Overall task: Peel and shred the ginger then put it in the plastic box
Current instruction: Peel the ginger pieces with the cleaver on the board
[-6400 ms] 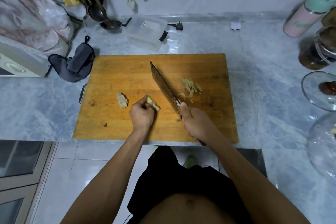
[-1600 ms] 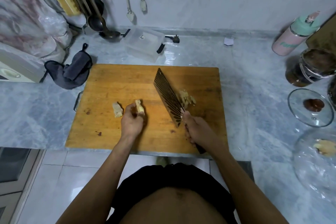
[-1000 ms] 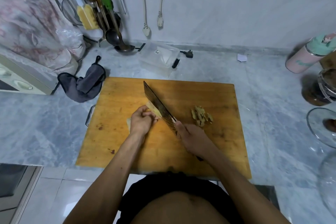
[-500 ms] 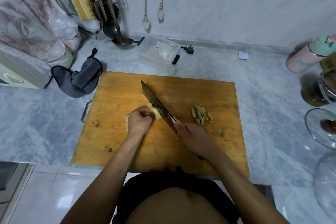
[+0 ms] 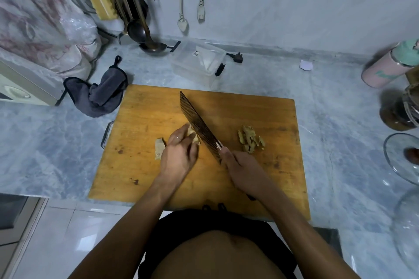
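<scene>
On the board [image 5: 140, 165], mid: ginger [image 5: 192, 135] is pinched by the left hand [image 5: 179, 156], against the knife [image 5: 199, 127].
Right hand [image 5: 242, 170]: curled round the knife handle.
Done: cut pile [image 5: 250, 139], toward the right edge.
Left: another piece [image 5: 159, 148]; shredding; box [image 5: 198, 63], beyond the far edge, unfilled.

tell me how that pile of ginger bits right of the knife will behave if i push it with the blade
The ginger pile is loose, thin, irregular bits, so it would probably spread rather than slide as one clump. The bits look light and may cling to the knife. The flat wooden board should let them slide, and nothing there looks apt to roll.
</scene>
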Demonstrator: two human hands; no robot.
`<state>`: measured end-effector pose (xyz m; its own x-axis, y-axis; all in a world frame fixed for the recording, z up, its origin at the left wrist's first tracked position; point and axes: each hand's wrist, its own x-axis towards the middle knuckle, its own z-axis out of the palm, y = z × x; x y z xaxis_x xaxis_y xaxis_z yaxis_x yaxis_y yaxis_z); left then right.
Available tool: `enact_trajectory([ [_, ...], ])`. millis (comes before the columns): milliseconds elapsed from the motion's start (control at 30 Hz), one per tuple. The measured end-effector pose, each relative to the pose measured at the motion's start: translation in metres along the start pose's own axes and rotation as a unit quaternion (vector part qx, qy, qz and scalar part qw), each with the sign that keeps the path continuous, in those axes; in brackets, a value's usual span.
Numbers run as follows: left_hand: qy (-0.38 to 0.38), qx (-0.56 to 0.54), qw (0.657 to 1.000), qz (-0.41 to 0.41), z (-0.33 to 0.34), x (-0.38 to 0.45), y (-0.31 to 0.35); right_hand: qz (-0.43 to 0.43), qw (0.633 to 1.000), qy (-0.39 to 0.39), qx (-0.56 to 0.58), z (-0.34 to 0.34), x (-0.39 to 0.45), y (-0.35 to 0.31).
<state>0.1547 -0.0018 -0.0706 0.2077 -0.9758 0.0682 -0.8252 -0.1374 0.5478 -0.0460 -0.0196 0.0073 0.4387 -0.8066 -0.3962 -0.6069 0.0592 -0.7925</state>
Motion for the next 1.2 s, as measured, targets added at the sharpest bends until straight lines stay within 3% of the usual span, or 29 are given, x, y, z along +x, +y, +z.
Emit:
enact_trajectory([
  [200, -0.032, 0.063, 0.995, 0.064, -0.003, 0.001, -0.010, 0.021, 1.000, 0.002, -0.003, 0.003, 0.000, -0.006],
  [500, -0.011, 0.033, 0.999, 0.015, -0.005, -0.004, -0.004, 0.031, 0.999, -0.009, -0.014, 0.002, -0.007, -0.012],
  [1201, -0.021, 0.045, 0.997, 0.063, 0.000, 0.016, -0.030, 0.016, 0.998, -0.027, -0.046, 0.011, -0.002, -0.021],
])
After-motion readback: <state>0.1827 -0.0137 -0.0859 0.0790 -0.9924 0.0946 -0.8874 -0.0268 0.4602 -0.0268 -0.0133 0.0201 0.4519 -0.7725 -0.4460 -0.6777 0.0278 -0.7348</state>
